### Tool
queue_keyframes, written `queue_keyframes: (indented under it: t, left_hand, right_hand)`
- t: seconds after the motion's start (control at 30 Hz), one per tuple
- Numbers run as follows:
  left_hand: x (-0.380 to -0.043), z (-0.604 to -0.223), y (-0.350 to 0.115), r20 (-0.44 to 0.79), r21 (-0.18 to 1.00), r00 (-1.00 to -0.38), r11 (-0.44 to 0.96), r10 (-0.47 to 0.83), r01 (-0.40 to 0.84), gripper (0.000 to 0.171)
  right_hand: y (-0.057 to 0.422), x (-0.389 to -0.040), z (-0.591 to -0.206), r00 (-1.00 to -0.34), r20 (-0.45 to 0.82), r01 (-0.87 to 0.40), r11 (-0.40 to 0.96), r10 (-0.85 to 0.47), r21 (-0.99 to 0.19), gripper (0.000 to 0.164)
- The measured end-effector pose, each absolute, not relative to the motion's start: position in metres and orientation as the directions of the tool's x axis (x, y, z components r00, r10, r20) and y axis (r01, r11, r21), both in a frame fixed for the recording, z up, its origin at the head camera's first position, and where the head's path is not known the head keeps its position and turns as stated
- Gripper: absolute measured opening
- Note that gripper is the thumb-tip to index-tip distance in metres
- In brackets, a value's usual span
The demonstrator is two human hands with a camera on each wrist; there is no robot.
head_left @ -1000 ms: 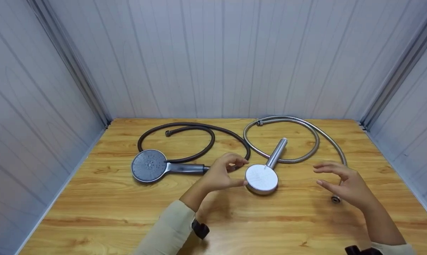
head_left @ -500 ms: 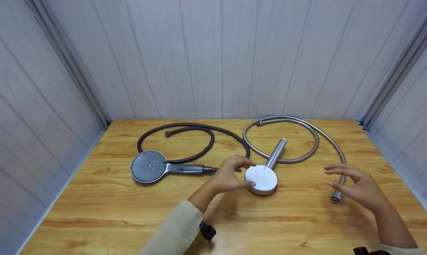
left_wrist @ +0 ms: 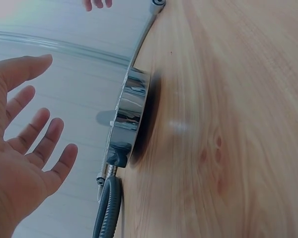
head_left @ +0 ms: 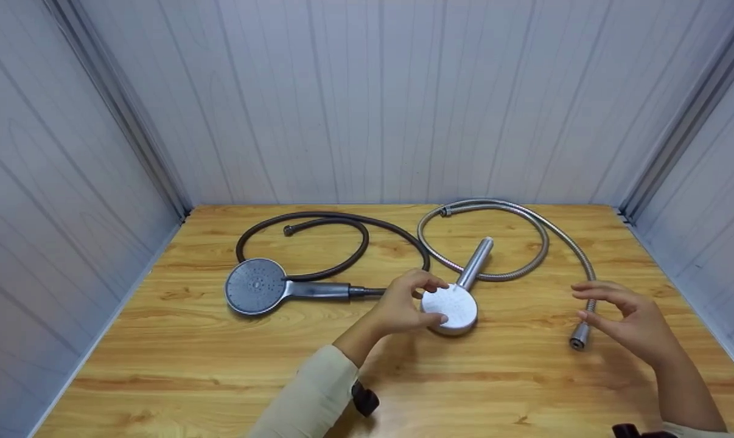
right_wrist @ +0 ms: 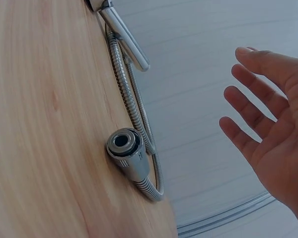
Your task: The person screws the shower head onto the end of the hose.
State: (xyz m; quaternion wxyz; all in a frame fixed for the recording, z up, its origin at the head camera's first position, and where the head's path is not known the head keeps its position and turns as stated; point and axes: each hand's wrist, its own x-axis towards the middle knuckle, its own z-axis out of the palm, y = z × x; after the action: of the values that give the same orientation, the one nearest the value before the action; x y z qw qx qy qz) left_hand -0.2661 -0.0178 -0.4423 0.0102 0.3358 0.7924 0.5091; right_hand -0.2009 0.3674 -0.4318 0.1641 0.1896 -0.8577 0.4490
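Silver showerhead (head_left: 460, 304), left hand (head_left: 401, 307) above, loosely curved

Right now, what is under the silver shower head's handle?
The silver hose passes beneath the handle; the crossing stretch is covered, so whether they touch cannot be seen.

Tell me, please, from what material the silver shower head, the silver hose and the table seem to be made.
Silver shower head: mirror-bright side that shows reflections; metal or plated plastic, the look leaves it open.
Silver hose: probably metal, shiny, with ribbed windings that catch light.
Table: wood or wood-look laminate, soft sheen; grain and knots show.
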Motion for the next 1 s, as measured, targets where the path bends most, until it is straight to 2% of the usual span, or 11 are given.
queue_keyframes:
  t: [0.27,0.7,1.0]
  left_hand:
    - [-0.268,-0.445,-0.01,0.325,0.809,-0.782,0.271,0.532,0.521,0.047]
    - [-0.272,-0.456,0.008,0.356,0.755,-0.763,0.315,0.54,0.575,0.047]
    - [-0.275,-0.461,0.016,0.354,0.713,-0.766,0.375,0.537,0.592,0.047]
  right_hand:
    - [0.375,-0.201,-0.437,-0.859,0.471,-0.501,0.525,-0.203,-0.688,0.033]
    - [0.392,-0.201,-0.443,-0.925,0.347,-0.37,0.567,-0.154,-0.735,0.033]
    - [0.403,-0.205,-0.45,-0.933,0.318,-0.353,0.602,-0.168,-0.717,0.034]
